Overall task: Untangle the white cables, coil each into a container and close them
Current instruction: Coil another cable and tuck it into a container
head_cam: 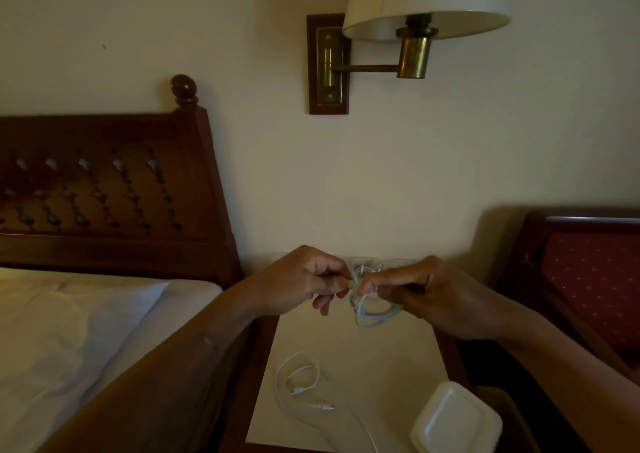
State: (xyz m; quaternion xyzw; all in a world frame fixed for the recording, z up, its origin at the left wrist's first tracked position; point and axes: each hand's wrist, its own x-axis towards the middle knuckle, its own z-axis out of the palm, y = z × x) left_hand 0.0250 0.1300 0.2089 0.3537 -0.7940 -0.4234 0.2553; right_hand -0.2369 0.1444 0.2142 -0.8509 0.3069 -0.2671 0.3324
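Just above the far end of the cream-topped bedside table with a dark wooden frame (388,359), we see the two hands brought close together, almost touching. The left hand (304,279) has its fingers curled and pinches a strand at the top of the tangled bundle of thin white cables (369,305). The right hand (433,297) grips the same bundle from the other side, thumb and fingertips closed on it. Several loops of the bundle hang below the fingers, clear of the tabletop. Nearer to us on the table lies a loose white cable (298,378), spread in an open curl with its two plug ends resting inside the loop and one strand running off toward the bottom edge. A white squarish plastic container (457,418) with rounded corners sits at the near right corner of the table, apart from that cable; we cannot tell whether its lid is pressed shut. To the left stands a bed with white sheets and a carved dark wooden headboard (104,193). A brass wall lamp with a cream shade (426,2) hangs above, and a chair with red dotted upholstery (595,279) stands to the right.
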